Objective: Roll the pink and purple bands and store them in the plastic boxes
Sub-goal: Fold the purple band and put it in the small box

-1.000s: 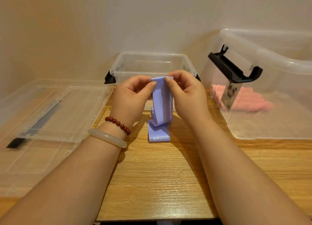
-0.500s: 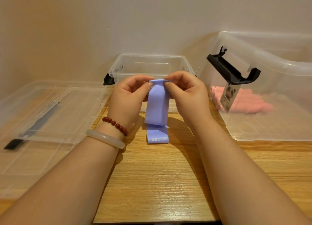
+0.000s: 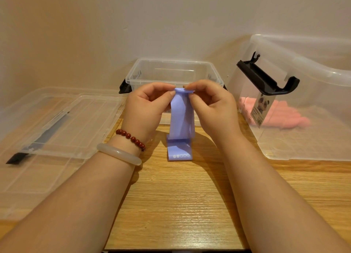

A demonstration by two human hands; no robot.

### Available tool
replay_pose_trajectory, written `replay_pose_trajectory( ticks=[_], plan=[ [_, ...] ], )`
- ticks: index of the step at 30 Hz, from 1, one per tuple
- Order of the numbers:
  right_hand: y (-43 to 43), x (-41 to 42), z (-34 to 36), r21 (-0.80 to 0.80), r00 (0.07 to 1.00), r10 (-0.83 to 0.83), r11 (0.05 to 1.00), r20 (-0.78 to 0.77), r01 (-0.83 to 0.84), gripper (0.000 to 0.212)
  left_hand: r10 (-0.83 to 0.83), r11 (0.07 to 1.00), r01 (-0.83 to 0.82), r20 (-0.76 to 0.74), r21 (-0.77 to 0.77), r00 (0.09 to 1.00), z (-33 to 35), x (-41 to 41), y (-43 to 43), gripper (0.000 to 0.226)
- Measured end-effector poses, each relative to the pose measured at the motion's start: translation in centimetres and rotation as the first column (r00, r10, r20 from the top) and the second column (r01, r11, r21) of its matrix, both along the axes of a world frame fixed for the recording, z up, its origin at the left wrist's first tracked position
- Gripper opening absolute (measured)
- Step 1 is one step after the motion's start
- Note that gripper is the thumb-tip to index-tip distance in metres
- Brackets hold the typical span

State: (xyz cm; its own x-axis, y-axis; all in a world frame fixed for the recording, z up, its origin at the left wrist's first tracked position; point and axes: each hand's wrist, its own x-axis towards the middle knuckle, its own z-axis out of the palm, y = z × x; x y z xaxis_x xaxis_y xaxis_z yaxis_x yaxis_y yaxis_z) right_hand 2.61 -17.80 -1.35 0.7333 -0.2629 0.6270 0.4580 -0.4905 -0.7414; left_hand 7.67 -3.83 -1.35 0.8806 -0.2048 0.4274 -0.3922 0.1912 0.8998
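— So, where is the purple band [image 3: 182,119]?

— Hanging upright over the wooden table [image 3: 176,205], with its lower end folded flat on the wood and its top edge curled over. The left hand [image 3: 146,110] and right hand [image 3: 212,108] each pinch that top edge, one on either side of the band, thumbs close together.

— And the boxes?

— Just behind the band stands the small clear box [image 3: 174,72], lid off. Right of the band sits the large clear box [image 3: 313,70], with pink bands [image 3: 281,116] on its floor. Left of the band lie clear lids [image 3: 62,123].
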Motion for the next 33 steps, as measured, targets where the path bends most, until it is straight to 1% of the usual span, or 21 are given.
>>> replay_pose_trajectory(
  ticks=[2, 4, 8, 11, 14, 17, 20, 25, 28, 33],
  plan=[
    [0.16, -0.12, 0.16, 0.081, 0.997, 0.053, 0.996, -0.061, -0.048, 0.016, 0.009, 1.000, -0.009, 0.027, 0.021, 1.000, -0.02, 0.01, 0.15, 0.016],
    [0.22, -0.13, 0.27, 0.106, 0.996, 0.041, 0.994, -0.081, -0.033, 0.015, 0.015, 0.999, -0.016, 0.044, 0.044, 0.999, -0.10, 0.02, 0.16, 0.015],
    [0.16, -0.05, 0.27, 0.042, 0.997, -0.028, 0.999, -0.078, 0.031, 0.013, -0.009, 0.998, 0.007, 0.035, 0.060, 0.999, -0.19, 0.14, 0.08, 0.018],
    [0.06, -0.13, 0.30, 0.005, 0.998, -0.034, 0.999, -0.047, 0.035, 0.017, -0.061, 0.997, 0.061, 0.003, 0.045, 0.998, -0.09, 0.10, 0.09, 0.019],
    [-0.02, -0.19, 0.19, -0.048, 0.999, -0.046, 0.998, -0.008, 0.046, 0.020, -0.093, 0.995, 0.094, -0.025, 0.025, 0.995, -0.05, 0.12, 0.23, 0.016],
    [-0.07, -0.13, 0.03, -0.077, 0.998, -0.052, 0.995, 0.036, 0.055, 0.020, -0.077, 0.996, 0.077, -0.010, 0.035, 0.997, -0.10, 0.14, 0.21, 0.011],
    [-0.11, 0.02, -0.10, -0.078, 0.997, -0.041, 0.996, 0.071, 0.046, 0.020, -0.060, 0.998, 0.060, -0.021, 0.018, 0.998, -0.13, 0.13, 0.14, 0.016],
    [-0.18, 0.17, -0.18, -0.055, 0.997, -0.048, 0.997, 0.052, 0.051, 0.020, -0.034, 0.999, 0.034, -0.007, 0.035, 0.999, -0.04, 0.00, 0.07, 0.018],
    [0.01, 0.26, -0.14, -0.052, 0.999, -0.030, 0.998, 0.018, 0.031, 0.020, 0.025, 0.999, -0.025, 0.018, 0.043, 1.000, -0.01, 0.01, 0.02, 0.019],
    [0.09, 0.26, -0.08, -0.044, 0.998, -0.008, 0.999, 0.058, 0.011, 0.023, 0.058, 0.997, -0.060, 0.055, 0.047, 0.997, -0.08, 0.11, 0.05, 0.016]
  ],
)
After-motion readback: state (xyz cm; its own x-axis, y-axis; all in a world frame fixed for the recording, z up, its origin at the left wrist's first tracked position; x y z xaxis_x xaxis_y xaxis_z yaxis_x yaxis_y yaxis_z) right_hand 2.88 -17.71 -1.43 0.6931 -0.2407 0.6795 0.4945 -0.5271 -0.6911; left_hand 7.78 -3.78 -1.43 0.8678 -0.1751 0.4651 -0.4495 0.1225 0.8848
